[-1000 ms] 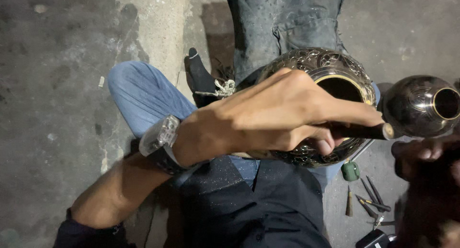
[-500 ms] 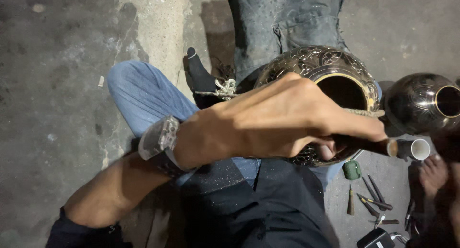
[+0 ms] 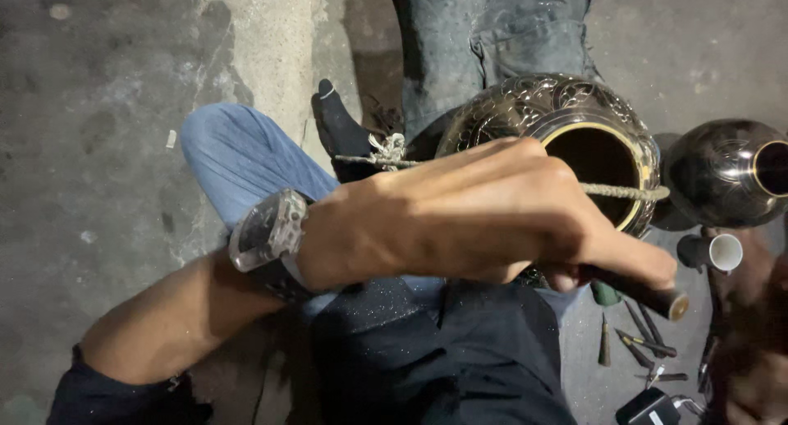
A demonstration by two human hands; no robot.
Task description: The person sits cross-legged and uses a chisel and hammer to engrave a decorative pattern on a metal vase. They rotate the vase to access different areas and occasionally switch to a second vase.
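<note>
**Head view: left hand working a tool at an engraved brass pot**

Head view is looking down past a dark apron and blue jeans to the concrete floor [image 3: 98,105]. Nearest, the left hand [image 3: 468,220], with a chunky grey wristwatch [image 3: 269,234] on the forearm, is reaching across the lap; its fingers are curling tight around a dark-handled tool [image 3: 648,294], whose butt end is sticking out toward the right. Just beyond the knuckles, the engraved brass pot [image 3: 533,105] is lying on its side against the lap, mouth facing right, with a twine cord [image 3: 624,192] stretching across its opening. The right hand [image 3: 755,351] is showing only as a dark blur at the right edge, so whether it is holding anything cannot be told. Small chisels [image 3: 636,343] are lying on the floor near the lower right corner. Farther right, a second dark pot [image 3: 714,174] is sitting beside a small white-rimmed cup [image 3: 714,251]. At the far edge, another person's jeans-clad legs [image 3: 492,31] are standing behind the pot.
</note>
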